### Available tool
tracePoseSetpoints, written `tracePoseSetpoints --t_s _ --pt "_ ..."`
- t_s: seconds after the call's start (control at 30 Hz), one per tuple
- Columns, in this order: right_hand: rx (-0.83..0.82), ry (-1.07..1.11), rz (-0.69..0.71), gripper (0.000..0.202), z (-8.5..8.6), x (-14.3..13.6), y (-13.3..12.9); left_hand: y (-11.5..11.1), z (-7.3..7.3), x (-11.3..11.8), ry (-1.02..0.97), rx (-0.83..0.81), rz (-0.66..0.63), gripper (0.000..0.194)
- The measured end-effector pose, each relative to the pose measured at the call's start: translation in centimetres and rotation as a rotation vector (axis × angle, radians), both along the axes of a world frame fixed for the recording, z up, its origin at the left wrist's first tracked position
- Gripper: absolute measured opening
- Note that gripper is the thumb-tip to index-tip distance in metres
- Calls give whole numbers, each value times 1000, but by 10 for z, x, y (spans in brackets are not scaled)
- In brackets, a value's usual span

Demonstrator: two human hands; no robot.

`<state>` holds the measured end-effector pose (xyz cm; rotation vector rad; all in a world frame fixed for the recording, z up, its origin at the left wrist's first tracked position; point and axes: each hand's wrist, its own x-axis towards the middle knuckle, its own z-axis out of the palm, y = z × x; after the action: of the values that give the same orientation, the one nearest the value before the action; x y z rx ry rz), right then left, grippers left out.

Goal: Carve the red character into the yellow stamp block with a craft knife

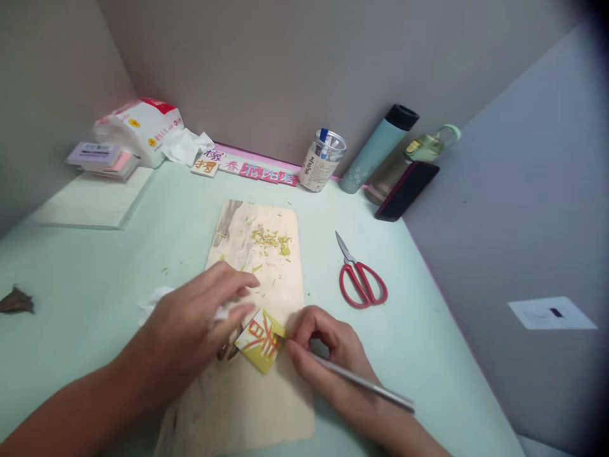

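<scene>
Head cam feed, and from where I'm sitting remotely the desk looks like this, taking the tile as the middle of the clock. It's a pale green desktop (428, 368) boxed in by plain grey partitions (304, 76), with a white card (552, 313) on the one at 3. The yellow-green carved tile (259, 349) with red strokes lies on a worn wooden board (278, 406), and loose yellow-green shavings (271, 240) litter the wood toward 12. Right hand (328, 355) is closed around a slim silver tool (366, 384), tip at the tile. Left hand (200, 317) is half open, fingers loosely bent, on the 9 side; it's blurry, so I can't really say if it touches the tile. Red-handled scissors (364, 284) lie at 2. Out at the back there's a tissue pack (143, 133) at 11, a row of small lettered tiles (269, 172) at 12, and a clear jar (318, 166) plus a teal bottle (375, 152) at 1.
</scene>
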<state>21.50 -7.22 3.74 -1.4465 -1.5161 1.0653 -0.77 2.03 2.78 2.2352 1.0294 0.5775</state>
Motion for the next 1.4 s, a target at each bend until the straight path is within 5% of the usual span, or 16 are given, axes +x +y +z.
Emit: tracePoseSetpoints --t_s 0.17,0.77,1.4 --pt "-95 154 -61 23 6 1 7 -15 -3 6 51 -177 -231 64" --pt "-69 -89 3 22 12 -3 4 -16 -10 1 36 -115 -256 55" --pt "-167 -90 25 21 21 -6 8 -16 -7 2 26 -113 -245 47"
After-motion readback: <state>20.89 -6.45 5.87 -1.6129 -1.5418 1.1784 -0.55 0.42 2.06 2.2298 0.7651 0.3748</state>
